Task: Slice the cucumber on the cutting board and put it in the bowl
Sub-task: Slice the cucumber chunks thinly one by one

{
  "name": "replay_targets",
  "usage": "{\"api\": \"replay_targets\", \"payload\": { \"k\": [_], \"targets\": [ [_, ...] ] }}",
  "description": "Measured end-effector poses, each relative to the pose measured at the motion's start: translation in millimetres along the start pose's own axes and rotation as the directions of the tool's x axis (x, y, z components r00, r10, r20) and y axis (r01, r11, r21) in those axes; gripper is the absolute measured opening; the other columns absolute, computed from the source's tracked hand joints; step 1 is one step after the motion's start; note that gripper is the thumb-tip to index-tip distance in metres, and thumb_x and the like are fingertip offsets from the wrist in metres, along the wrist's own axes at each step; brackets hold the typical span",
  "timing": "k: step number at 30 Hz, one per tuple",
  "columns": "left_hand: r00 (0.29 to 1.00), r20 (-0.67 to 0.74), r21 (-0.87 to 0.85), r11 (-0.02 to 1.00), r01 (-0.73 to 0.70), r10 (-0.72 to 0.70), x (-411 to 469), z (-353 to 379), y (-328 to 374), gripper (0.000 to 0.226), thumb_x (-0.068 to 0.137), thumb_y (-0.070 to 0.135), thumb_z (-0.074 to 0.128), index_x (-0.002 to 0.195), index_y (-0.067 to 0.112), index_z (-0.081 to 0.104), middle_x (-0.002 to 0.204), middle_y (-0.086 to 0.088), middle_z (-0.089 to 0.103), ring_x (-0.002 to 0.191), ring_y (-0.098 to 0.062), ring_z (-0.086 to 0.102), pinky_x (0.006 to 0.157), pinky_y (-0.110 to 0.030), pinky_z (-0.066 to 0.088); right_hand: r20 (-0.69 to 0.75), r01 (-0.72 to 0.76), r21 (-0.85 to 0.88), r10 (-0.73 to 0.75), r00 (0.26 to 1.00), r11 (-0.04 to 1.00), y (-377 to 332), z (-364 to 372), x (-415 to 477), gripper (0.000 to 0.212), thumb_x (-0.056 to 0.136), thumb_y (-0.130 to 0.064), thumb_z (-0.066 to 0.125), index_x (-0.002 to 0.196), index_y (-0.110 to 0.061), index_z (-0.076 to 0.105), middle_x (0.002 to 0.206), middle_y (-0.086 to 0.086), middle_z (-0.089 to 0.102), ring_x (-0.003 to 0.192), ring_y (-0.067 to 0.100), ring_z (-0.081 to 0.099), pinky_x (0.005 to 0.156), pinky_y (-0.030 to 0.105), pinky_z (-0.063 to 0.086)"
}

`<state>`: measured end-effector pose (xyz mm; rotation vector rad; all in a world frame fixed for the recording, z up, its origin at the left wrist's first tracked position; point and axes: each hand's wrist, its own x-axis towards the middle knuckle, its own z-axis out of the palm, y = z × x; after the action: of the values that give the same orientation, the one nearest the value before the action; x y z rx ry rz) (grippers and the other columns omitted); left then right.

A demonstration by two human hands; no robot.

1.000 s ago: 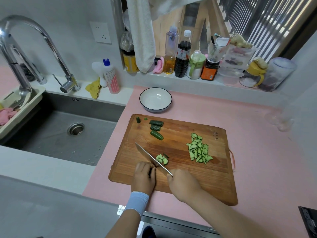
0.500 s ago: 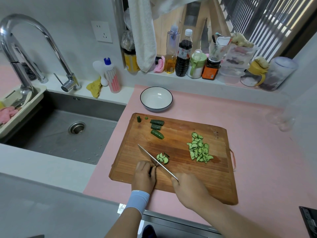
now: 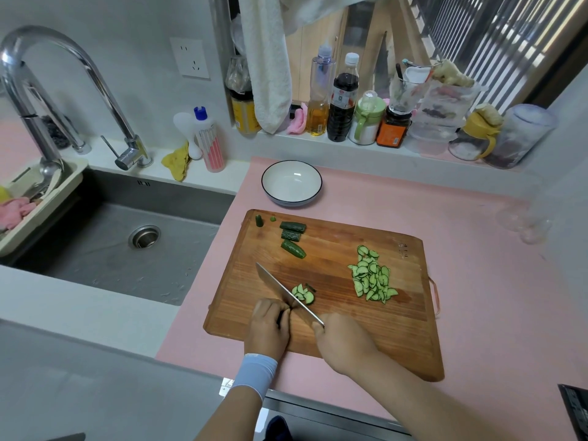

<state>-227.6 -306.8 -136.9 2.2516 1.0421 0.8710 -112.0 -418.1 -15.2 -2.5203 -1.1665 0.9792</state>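
A wooden cutting board (image 3: 334,313) lies on the pink counter. My right hand (image 3: 343,343) grips a knife (image 3: 286,292) whose blade slants across the board's near left part. My left hand (image 3: 269,326), fingers curled, holds down a dark cucumber piece (image 3: 281,316) that is mostly hidden under it, right against the blade. A few fresh slices (image 3: 304,293) lie just beyond the blade. A larger pile of slices (image 3: 370,278) sits to the right. Three uncut cucumber chunks (image 3: 292,238) lie at the far left of the board. The white bowl (image 3: 291,183) stands empty behind the board.
A steel sink (image 3: 127,237) with a tall faucet (image 3: 63,90) is to the left. Bottles and jars (image 3: 343,100) line the ledge at the back. A towel (image 3: 267,58) hangs above it. Two small cucumber ends (image 3: 259,220) sit at the board's far-left corner.
The knife and my right hand have shifted slightly between cuts; the blade stays against my left fingers. The small heap of fresh slices remains beside the blade. My left hand has barely moved.
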Motion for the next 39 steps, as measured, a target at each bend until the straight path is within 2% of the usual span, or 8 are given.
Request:
{"api": "replay_targets", "payload": {
  "k": [5, 9, 11, 14, 18, 32, 37, 39],
  "targets": [
    [1.000, -0.011, 0.007, 1.000, -0.001, 0.001, -0.4, 0.4, -0.3, 0.014, 0.077, -0.001, 0.075, 0.079, 0.010, 0.067, 0.083, 0.000, 0.061, 0.085, -0.014, 0.054, 0.083, -0.012, 0.038, -0.002, 0.001, -0.007, -0.001, 1.000, 1.000, 1.2, 1.8, -0.4, 0.034, 0.102, -0.033, 0.043, 0.070, -0.024, 0.047, 0.073, -0.003, 0.059, 0.071, 0.025, 0.056, 0.061, 0.030, 0.037],
    [1.000, -0.015, 0.009, 1.000, -0.007, 0.007, 0.5, 1.1, -0.7, 0.016, 0.075, -0.003, 0.075, 0.076, 0.011, 0.065, 0.080, -0.001, 0.061, 0.084, -0.015, 0.053, 0.079, -0.016, 0.041, -0.027, 0.035, -0.053, -0.036, 0.999, 0.998, -1.3, 1.7, -7.6, 0.027, 0.103, -0.033, 0.040, 0.086, -0.022, 0.058, 0.086, 0.003, 0.067, 0.082, 0.030, 0.062, 0.066, 0.033, 0.043],
    [1.000, -0.017, 0.015, 1.000, -0.005, 0.005, 1.1, 1.4, -1.0, 0.019, 0.074, -0.004, 0.075, 0.074, 0.011, 0.063, 0.078, -0.002, 0.060, 0.082, -0.016, 0.051, 0.077, -0.017, 0.040, -0.049, 0.064, -0.092, -0.069, 0.996, 0.994, -0.6, 1.7, -12.7, 0.026, 0.103, -0.032, 0.040, 0.084, -0.023, 0.055, 0.092, 0.007, 0.069, 0.085, 0.033, 0.062, 0.066, 0.034, 0.041],
    [1.000, -0.013, 0.017, 1.000, -0.001, 0.002, 1.1, 1.6, -1.5, 0.019, 0.074, -0.004, 0.075, 0.073, 0.011, 0.063, 0.078, -0.002, 0.059, 0.081, -0.015, 0.051, 0.077, -0.014, 0.037, -0.067, 0.067, -0.091, -0.073, 0.995, 0.994, 4.7, 3.4, -18.6, 0.030, 0.103, -0.033, 0.040, 0.075, -0.025, 0.045, 0.086, 0.006, 0.067, 0.075, 0.030, 0.054, 0.063, 0.034, 0.038],
    [1.000, -0.002, 0.009, 1.000, 0.013, -0.013, 0.4, 2.4, -2.6, 0.017, 0.075, -0.002, 0.075, 0.075, 0.012, 0.065, 0.080, 0.000, 0.060, 0.082, -0.015, 0.053, 0.078, -0.016, 0.041, -0.053, 0.036, -0.033, -0.037, 0.998, 0.999, 15.0, 6.9, -18.1, 0.039, 0.103, -0.035, 0.040, 0.065, -0.026, 0.038, 0.073, -0.003, 0.056, 0.072, 0.024, 0.055, 0.060, 0.032, 0.037],
    [1.000, 0.013, 0.001, 1.000, 0.010, -0.010, 0.3, 1.1, -2.3, 0.014, 0.077, -0.001, 0.074, 0.077, 0.010, 0.067, 0.081, 0.000, 0.061, 0.084, -0.014, 0.053, 0.080, -0.014, 0.039, 0.001, 0.017, 0.039, -0.017, 1.000, 0.999, 7.3, 2.6, 3.8, 0.039, 0.102, -0.034, 0.045, 0.064, -0.024, 0.043, 0.062, -0.006, 0.052, 0.059, 0.020, 0.049, 0.047, 0.026, 0.030],
    [1.000, 0.014, 0.002, 1.000, -0.003, 0.003, -1.0, 0.2, -2.9, 0.013, 0.078, 0.001, 0.074, 0.079, 0.011, 0.066, 0.083, 0.001, 0.061, 0.085, -0.014, 0.053, 0.081, -0.016, 0.041, -0.009, 0.025, 0.045, -0.025, 1.000, 0.999, 9.4, 4.7, 8.7, 0.037, 0.102, -0.035, 0.046, 0.067, -0.021, 0.046, 0.063, -0.006, 0.050, 0.065, 0.023, 0.051, 0.050, 0.031, 0.030],
    [1.000, 0.016, 0.007, 1.000, 0.003, -0.003, -0.3, 0.2, -2.0, 0.013, 0.079, 0.002, 0.074, 0.080, 0.012, 0.066, 0.083, 0.002, 0.060, 0.086, -0.014, 0.052, 0.081, -0.018, 0.042, -0.017, 0.022, 0.055, -0.021, 1.000, 0.998, 11.4, 5.4, 8.2, 0.038, 0.101, -0.036, 0.046, 0.066, -0.022, 0.044, 0.062, -0.007, 0.048, 0.067, 0.022, 0.051, 0.049, 0.028, 0.029]
  ]
}}
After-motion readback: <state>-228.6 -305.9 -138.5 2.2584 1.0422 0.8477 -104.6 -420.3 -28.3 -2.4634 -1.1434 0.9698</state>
